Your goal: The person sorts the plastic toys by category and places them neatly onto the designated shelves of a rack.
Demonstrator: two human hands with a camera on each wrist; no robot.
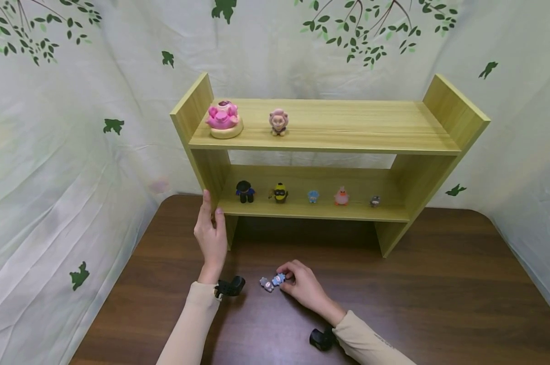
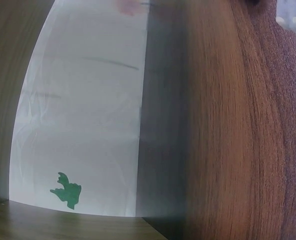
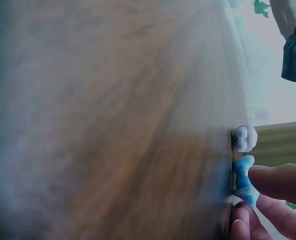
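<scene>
My right hand (image 1: 304, 286) is low over the table, pinching a small blue figurine (image 1: 279, 279) between thumb and fingers. In the right wrist view the thumb and fingertips lie against the blue figurine (image 3: 243, 175). A small grey figurine (image 1: 266, 284) lies on the tabletop just left of it; whether the two touch, I cannot tell. My left hand (image 1: 212, 241) is raised beside the left side panel of a wooden shelf (image 1: 311, 217), its fingers straight and near the panel's front edge. Contact there is not clear. The left wrist view shows none of its fingers.
On the upper board sit a pink bear figure (image 1: 223, 120) and a pink figurine (image 1: 278, 122). The middle board bears a row of several small figures, among them a dark one (image 1: 245, 191) and a yellow-black one (image 1: 280, 193). The shelf stands on a brown table (image 1: 462, 284).
</scene>
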